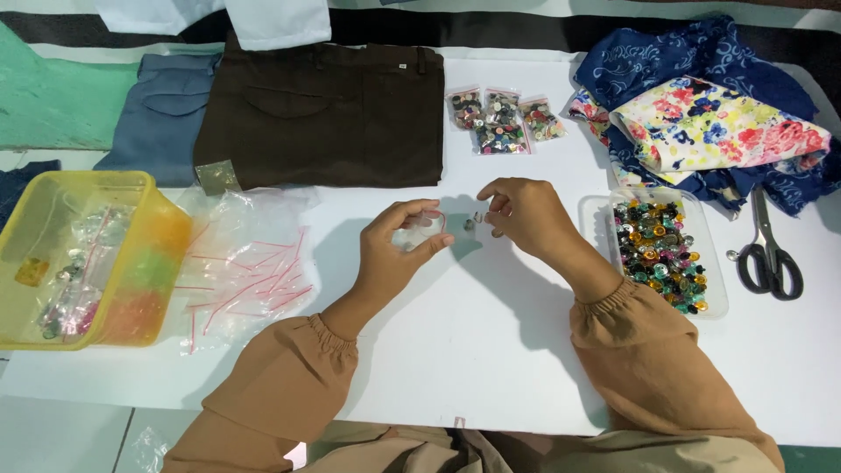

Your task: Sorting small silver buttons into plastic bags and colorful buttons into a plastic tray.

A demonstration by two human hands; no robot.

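Hands first: the left hand (pixel 399 250) pinches a small clear zip bag (pixel 419 233) between thumb and fingers, mouth turned toward the right hand (pixel 524 217), which pinches what looks like a button or two just beside it. My take: hold the bag mouth wide and drop pieces in low, or they'll bounce off the white desk (pixel 473 350). Right of that sits a clear tray of buttons (pixel 663 254), then scissors (pixel 769 254) and floral fabric (pixel 714 123). Far side: three filled bags (pixel 502 121) and brown trousers (pixel 324 114). Left: empty bags (pixel 245 271) and a yellow bin (pixel 83 258).
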